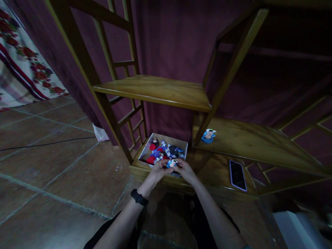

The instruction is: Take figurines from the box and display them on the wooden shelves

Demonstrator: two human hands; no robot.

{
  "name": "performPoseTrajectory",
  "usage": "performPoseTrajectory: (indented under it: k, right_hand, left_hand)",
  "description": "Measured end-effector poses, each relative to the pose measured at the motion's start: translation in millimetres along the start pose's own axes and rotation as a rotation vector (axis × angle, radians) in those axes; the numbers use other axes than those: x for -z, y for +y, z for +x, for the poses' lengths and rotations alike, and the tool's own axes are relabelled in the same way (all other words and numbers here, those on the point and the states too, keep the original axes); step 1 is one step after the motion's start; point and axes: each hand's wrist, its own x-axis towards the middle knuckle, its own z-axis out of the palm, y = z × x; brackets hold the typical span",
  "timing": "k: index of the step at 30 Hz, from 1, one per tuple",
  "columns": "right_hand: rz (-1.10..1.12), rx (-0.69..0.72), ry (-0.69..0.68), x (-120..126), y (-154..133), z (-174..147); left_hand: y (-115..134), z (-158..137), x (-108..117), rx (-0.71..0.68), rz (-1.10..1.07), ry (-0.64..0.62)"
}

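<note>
Between the fingertips of my left hand (159, 169) and my right hand (184, 170) is a small figurine (171, 163) with blue and white parts. Both hands are closed on it, just over the front edge of a shallow open box (145, 157). Inside that box lie several small figurines with red, purple, blue and black bases. A similar figurine (208, 136) on a blue base stands on the shelf to the right, apart from my hands.
A wooden shelf unit (153, 89) rises before me, its slanted post (233, 65) right of the box. On the lower board lies a phone (238, 175) in a purple case. Behind hangs a dark red curtain (171, 41). A black cable (46, 143) crosses the tiled floor at left.
</note>
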Motion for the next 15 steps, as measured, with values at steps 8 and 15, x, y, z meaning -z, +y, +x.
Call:
performPoseTrajectory:
  k: [8, 15]
  right_hand:
    - [0.106, -0.051, -0.001, -4.9, 6.1, -8.7]
    - [0.23, -0.053, 0.051, -5.8, -2.3, -53.8]
  left_hand:
    - [-10.3, 3.2, 3.5, 0.132, 0.064, 0.016]
    - [4.4, -38.4, -13.4, 0.232, 0.149, -0.022]
